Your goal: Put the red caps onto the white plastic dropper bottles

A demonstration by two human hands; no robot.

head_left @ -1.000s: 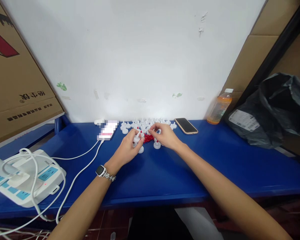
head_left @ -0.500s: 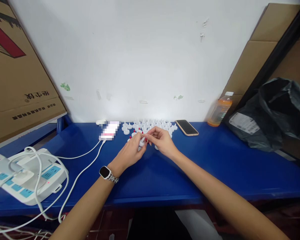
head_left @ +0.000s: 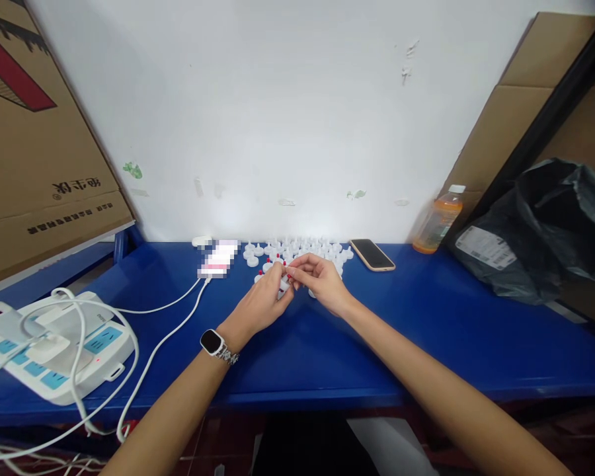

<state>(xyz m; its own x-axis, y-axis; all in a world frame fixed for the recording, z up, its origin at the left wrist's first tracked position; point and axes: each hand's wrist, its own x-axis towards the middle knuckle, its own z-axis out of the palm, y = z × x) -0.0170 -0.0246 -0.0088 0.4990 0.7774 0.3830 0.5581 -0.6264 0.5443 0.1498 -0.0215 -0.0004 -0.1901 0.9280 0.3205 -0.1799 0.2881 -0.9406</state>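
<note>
Here's the left hand [head_left: 265, 297], curled firmly around a white plastic cap with a round base [head_left: 284, 284], held just above the table. And the right hand [head_left: 322, 281] meets it, thumb and forefinger in a narrow pinch by the cap's spout end; what's between those fingertips, I can't tell, they hide it. Tight quarters! A sideways push there could, I'd judge, tip the cap in the left grip or send something small skidding off. A knuckle swung low could topple the small red-tipped white caps [head_left: 260, 272] standing right beside the left fingers.

Look at the pose: both forearms slant inward from the near edge, wrists low, backs of the hands up, a white-cased watch with a metal band [head_left: 211, 342] on the left wrist. Beyond the fingers, a crowd of plain white spouted caps [head_left: 337, 248] stands packed on the glossy blue table [head_left: 327, 357]; a careless reach might scatter them. Right of those, a dark-screened phone in a pale case [head_left: 371, 254].
</note>
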